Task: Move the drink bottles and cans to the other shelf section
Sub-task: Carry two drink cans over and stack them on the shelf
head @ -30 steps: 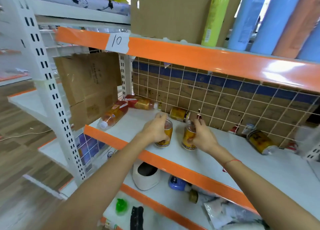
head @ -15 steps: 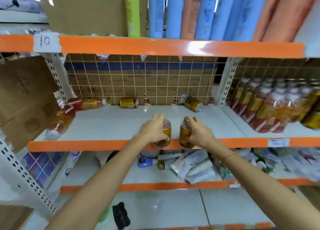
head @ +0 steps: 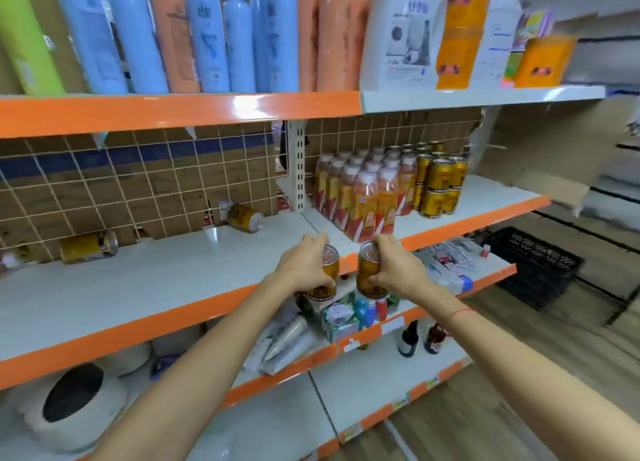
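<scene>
My left hand grips a gold drink can from its left side. My right hand grips a second gold can from its right side. Both cans are upright, held in the air in front of the orange shelf edge, near the join of the two sections. On the left shelf section two gold cans lie on their sides, one at the back and one further left. The right shelf section holds several upright drink bottles and stacked gold cans.
Tall blue, orange and green bottles and a white jug fill the shelf above. A wire grid backs the left section. The lower shelf carries packets and small bottles. A black crate sits on the wooden floor at right.
The view has swung right, bringing the stocked right section into sight. Both hands have carried their cans rightward off the left shelf, toward the join.
</scene>
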A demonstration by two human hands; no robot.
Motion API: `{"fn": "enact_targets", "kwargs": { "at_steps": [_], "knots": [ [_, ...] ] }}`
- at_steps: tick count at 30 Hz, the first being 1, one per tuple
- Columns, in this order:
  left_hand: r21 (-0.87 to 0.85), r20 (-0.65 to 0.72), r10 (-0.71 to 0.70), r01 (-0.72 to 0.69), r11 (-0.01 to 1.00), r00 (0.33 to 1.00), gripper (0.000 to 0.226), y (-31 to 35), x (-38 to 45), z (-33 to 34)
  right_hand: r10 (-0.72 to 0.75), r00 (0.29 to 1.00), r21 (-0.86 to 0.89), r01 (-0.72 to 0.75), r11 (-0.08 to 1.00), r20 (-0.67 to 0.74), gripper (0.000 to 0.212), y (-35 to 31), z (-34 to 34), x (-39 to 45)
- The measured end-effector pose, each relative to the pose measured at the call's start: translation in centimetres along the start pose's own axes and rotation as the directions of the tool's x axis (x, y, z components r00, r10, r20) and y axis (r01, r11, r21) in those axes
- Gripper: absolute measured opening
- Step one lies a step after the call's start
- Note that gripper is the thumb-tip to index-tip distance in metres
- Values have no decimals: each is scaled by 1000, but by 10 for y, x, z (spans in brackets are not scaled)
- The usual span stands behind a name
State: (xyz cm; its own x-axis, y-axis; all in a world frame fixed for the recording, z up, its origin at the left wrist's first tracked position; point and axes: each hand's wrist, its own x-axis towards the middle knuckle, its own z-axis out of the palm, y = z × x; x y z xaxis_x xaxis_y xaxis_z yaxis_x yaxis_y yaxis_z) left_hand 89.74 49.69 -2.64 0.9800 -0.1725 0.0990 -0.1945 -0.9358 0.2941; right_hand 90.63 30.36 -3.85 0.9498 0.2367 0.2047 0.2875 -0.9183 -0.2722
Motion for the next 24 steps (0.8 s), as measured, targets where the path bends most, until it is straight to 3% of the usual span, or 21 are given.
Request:
{"fn": "enact_targets", "kwargs": {
  "at_steps": [11, 17, 24],
  "knots": [
    [7, 54, 197, -198, 980, 979, 75, 207, 103, 75, 125, 992, 11, -125, 992, -17, 80, 216, -75, -14],
    [-6, 78, 222, -222, 975, 972, 76, 272, 144, 100, 181, 983, -32, -182, 983, -25, 68, 298, -95, -17],
    [-4, 116, 241, -242, 970, 964, 81, 314, 207, 128, 218, 975, 18, -217, 976, -47, 76, 368, -98, 10]
  ]
}}
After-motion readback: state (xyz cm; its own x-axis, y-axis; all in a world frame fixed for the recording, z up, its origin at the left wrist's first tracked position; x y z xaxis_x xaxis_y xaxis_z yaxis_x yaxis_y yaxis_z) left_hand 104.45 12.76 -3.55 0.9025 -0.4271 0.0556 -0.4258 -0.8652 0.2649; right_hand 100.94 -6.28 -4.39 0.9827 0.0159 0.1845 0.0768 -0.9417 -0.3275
